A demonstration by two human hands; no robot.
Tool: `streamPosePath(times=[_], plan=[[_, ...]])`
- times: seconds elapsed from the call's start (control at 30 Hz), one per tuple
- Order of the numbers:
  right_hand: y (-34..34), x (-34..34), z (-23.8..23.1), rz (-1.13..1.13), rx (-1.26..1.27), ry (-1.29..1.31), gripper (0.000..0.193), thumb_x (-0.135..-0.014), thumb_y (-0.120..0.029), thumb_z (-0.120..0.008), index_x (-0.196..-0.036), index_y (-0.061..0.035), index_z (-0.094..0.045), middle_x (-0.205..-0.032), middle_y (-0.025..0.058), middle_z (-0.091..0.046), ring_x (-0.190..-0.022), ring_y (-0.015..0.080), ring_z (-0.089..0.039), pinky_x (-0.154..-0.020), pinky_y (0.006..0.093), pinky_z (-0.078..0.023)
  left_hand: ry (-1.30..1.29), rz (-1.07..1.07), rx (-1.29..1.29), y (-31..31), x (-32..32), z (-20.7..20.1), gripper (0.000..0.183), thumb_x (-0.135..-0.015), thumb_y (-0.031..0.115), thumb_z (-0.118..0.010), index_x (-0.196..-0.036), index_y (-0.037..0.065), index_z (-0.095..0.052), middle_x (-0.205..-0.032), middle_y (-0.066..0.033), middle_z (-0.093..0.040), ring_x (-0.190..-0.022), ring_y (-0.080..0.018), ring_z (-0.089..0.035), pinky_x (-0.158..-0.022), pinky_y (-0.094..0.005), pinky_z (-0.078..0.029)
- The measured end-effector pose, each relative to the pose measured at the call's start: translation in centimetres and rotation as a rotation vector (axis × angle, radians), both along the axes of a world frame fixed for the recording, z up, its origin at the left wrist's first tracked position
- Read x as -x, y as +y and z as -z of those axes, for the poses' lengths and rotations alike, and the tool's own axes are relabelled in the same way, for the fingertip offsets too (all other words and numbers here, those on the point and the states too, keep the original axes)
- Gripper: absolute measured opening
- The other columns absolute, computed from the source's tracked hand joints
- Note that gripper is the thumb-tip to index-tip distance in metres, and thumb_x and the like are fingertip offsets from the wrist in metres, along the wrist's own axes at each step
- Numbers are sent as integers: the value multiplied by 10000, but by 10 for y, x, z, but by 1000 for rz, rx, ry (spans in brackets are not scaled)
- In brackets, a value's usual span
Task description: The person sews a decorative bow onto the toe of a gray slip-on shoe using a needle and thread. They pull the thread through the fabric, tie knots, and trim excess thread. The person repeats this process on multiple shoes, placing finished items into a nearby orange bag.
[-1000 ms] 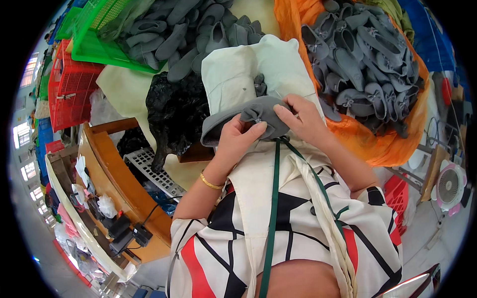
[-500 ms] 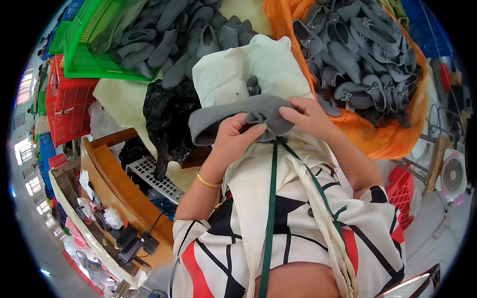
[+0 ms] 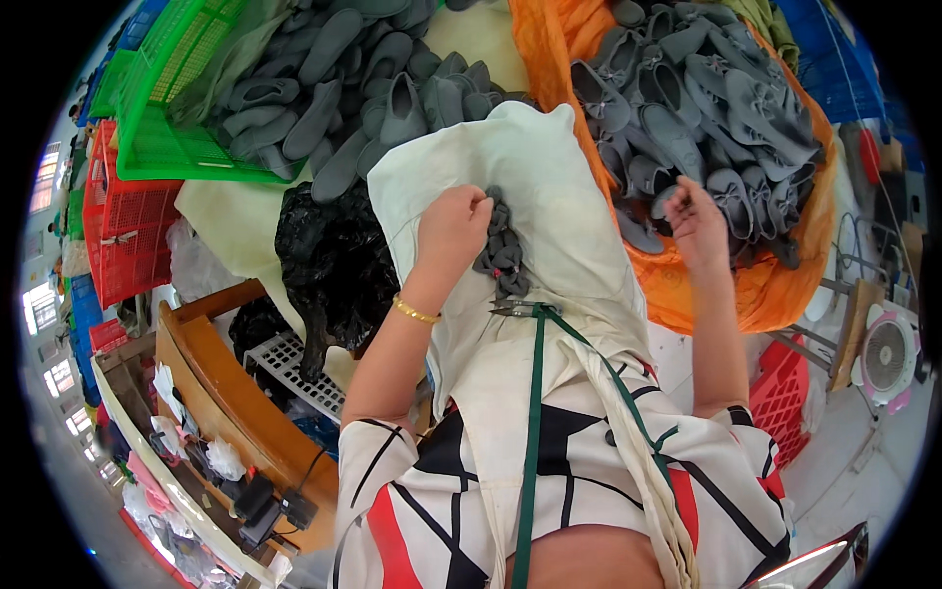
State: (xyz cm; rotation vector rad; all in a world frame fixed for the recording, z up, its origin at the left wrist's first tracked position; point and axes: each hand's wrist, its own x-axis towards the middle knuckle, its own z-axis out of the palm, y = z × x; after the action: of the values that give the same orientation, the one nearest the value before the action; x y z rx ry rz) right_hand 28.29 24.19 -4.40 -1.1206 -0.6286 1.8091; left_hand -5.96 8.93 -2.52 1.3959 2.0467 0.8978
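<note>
Hands apart: left hand (image 3: 454, 232) at grey bows (image 3: 504, 257), grip hidden, cannot tell; right hand (image 3: 699, 224) unclenched near shoes (image 3: 673, 137).

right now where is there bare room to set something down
On the white cloth, between the small grey pieces and the orange bag, and beyond the left hand. Crowded: the bag, heaped with grey shoes near the right hand, and the shoe pile at the green basket.
</note>
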Motion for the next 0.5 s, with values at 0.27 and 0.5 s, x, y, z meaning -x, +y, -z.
streamPosePath(times=[0.27, 0.5], plan=[[-38, 69, -15, -299, -74, -181, 216, -994, -183, -580, -1088, -1, -648, -888, 23, -644, -786, 111, -626, -765, 269, -542, 273, 83, 280, 31, -2, 29, 237, -832, 225, -623, -834, -11, -645, -852, -198, -673, -787, -373, -647, -696, -456, -511], [-83, 112, -33, -664, -87, -134, 301, -1015, -282, -543, -1093, -8, -640, -928, 37, -648, -824, 125, -627, -797, 285, -527, -837, -204, 5, -5, -2, -12, 111, -898, 68, -613, -998, 22, -627, -859, -28, -690, -719, -74, -625, -577, -215, -491]])
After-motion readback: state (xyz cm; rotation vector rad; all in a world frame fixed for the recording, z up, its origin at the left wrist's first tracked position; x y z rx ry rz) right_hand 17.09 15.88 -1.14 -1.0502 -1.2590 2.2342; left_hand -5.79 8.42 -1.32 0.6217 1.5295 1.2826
